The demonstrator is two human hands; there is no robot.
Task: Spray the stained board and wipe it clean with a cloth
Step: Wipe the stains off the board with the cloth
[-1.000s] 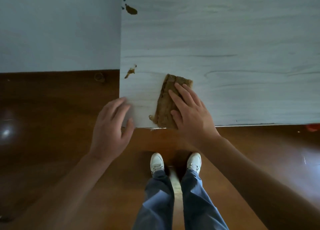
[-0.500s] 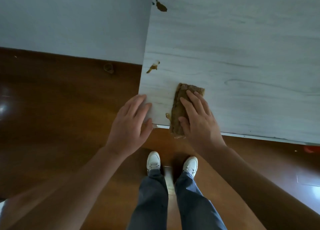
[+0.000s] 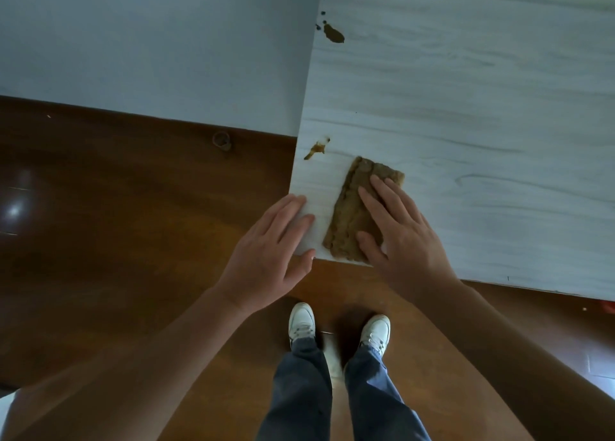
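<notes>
A pale wood-grain board [image 3: 466, 124] fills the upper right of the head view. Two brown stains mark its left side, one stain [image 3: 333, 34] near the far corner and a smaller stain [image 3: 316, 148] by the left edge. A brown folded cloth [image 3: 352, 214] lies flat near the board's front left corner. My right hand [image 3: 402, 234] presses on the cloth with straight fingers. My left hand [image 3: 269, 257] rests flat on the board's front left corner, fingers straight, holding nothing.
Below the board lies a dark brown wooden floor [image 3: 133, 241]. A pale wall [image 3: 149, 48] runs along the upper left. My legs in blue trousers and white shoes [image 3: 336, 327] stand just in front of the board's edge. A small red object [image 3: 609, 306] peeks out at the far right.
The view has shifted, so the board now sits further right and tilted. My right hand has slid the cloth slightly away from the front edge. My left hand stays on the corner.
</notes>
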